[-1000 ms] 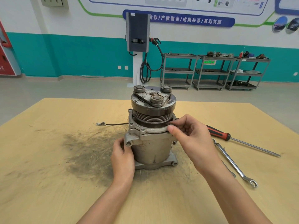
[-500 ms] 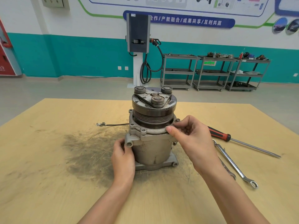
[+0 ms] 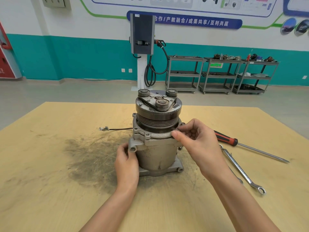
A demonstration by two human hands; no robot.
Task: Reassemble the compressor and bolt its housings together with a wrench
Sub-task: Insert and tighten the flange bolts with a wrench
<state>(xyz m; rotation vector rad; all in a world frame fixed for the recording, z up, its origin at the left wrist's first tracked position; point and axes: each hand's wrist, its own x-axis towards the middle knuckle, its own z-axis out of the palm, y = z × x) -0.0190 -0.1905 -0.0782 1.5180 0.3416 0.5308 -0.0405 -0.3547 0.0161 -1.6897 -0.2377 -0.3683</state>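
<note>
The grey metal compressor [image 3: 157, 154] stands upright in the middle of the wooden table [image 3: 50, 164], its dark grooved pulley [image 3: 158, 113] on top. My left hand [image 3: 127, 163] grips the lower left side of the housing just under a mounting ear. My right hand [image 3: 197, 141] pinches something small, likely a bolt, at the right rim of the upper flange [image 3: 158, 135]; the fingers hide it. A silver combination wrench [image 3: 242, 169] lies on the table to the right of my right forearm.
A red-and-black-handled screwdriver [image 3: 247, 146] lies beyond the wrench at the right. A thin black wire with a terminal [image 3: 107, 129] runs left from the compressor. A dark greasy smear [image 3: 93, 156] covers the table at the left. Metal carts stand by the far wall.
My right hand's fingers have shifted slightly at the flange rim, turning a little. My left hand stays on the housing and the compressor has not moved.
</note>
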